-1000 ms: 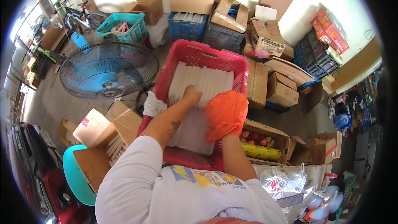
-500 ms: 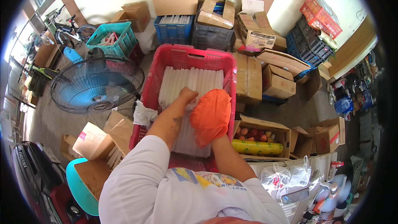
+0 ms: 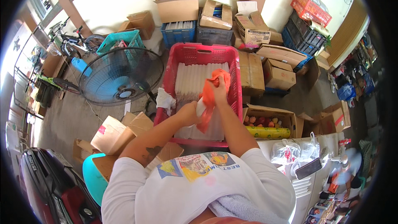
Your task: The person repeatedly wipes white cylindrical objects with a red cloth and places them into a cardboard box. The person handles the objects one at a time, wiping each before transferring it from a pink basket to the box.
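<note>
A red plastic crate (image 3: 239, 99) in front of me holds rows of long white candles (image 3: 197, 79). My left hand (image 3: 188, 114) is closed around the lower end of a white candle (image 3: 200, 107) above the crate. An orange cloth (image 3: 208, 99) is bunched in my right hand (image 3: 220, 91), wrapped against the upper part of that candle. Whether it holds one candle or more is hidden by the cloth. Over the crate's left rim hangs a white rag (image 3: 166, 101).
A large fan (image 3: 121, 76) stands left of the crate, with open cardboard boxes (image 3: 112, 135) nearer me. To the right, a box holds a yellow roll (image 3: 268, 132) and round reddish items. A table (image 3: 265, 151) with plastic bags and a phone (image 3: 308, 168) is at my right side.
My hands have lifted from the candle rows and drawn closer together. The orange cloth, spread over my right hand before, is now gathered around a candle. The view has shifted slightly.
</note>
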Action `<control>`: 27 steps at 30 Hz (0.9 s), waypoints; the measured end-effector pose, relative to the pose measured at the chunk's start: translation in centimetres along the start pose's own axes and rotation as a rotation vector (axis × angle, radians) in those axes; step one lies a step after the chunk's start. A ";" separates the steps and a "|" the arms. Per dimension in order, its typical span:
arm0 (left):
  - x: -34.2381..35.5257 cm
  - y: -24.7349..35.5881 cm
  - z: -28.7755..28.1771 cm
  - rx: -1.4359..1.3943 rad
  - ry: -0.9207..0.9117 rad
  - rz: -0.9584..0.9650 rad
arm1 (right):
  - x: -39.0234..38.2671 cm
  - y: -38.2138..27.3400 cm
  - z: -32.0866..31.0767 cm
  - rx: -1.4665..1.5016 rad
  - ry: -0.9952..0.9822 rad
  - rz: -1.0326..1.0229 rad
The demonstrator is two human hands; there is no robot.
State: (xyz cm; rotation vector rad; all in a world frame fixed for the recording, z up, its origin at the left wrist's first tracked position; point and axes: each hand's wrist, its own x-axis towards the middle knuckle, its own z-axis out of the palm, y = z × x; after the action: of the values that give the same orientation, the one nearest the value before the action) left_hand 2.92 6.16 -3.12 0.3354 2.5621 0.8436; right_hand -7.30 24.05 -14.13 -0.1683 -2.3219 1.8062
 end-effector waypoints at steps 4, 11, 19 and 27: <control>-3.2 0.4 -5.7 0.380 -0.034 0.175 | 0.8 0.8 -1.2 0.252 -0.175 0.209; 0.5 0.2 -8.3 0.692 1.111 0.293 | -6.7 1.0 1.4 0.826 -0.189 0.321; 1.6 -0.5 -1.7 -1.256 0.015 0.082 | -11.9 -8.7 -0.3 0.917 -0.120 0.351; 0.0 -0.2 -2.1 -0.600 0.293 0.402 | -13.0 -9.0 -1.1 -0.195 0.008 -0.678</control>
State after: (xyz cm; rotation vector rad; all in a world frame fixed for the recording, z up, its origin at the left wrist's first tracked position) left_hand 1.93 5.00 -1.73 0.5747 2.3615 1.8657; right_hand 5.86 20.16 -6.21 0.5211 -2.1670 1.2395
